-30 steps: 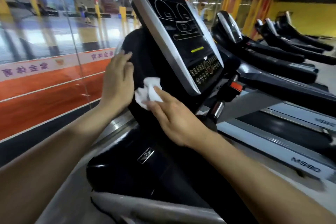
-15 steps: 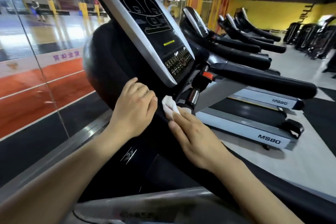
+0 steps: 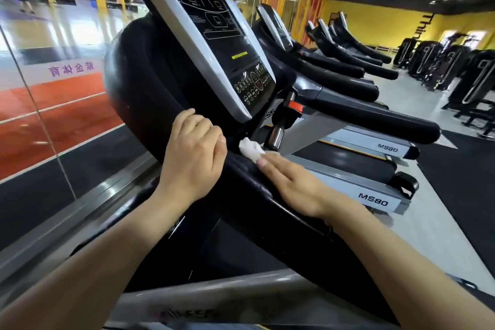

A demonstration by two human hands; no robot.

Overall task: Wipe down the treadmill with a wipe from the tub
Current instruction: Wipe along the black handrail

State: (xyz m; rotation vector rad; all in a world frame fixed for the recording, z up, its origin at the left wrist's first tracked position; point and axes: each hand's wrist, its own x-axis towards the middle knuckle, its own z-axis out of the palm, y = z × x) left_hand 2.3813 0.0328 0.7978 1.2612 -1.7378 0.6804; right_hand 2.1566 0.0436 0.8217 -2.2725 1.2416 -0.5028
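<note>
At nine o'clock of the frame's centre, the black console housing (image 3: pixel 150 94) of the treadmill is gripped by the left hand (image 3: pixel 194 158) with curled fingers. Just right — toward three o'clock — the white wipe (image 3: pixel 250 149) is pressed onto the black handrail (image 3: pixel 267 190) by the flat, straight-fingered right hand (image 3: pixel 294 185).

The black treadmill (image 3: pixel 166 94) carries a crumpled white wipe (image 3: pixel 250 149) on its dark handrail, just under the tilted screen panel (image 3: pixel 214 43). It stands on a pale grey floor (image 3: pixel 439 222) beside other treadmills.
</note>
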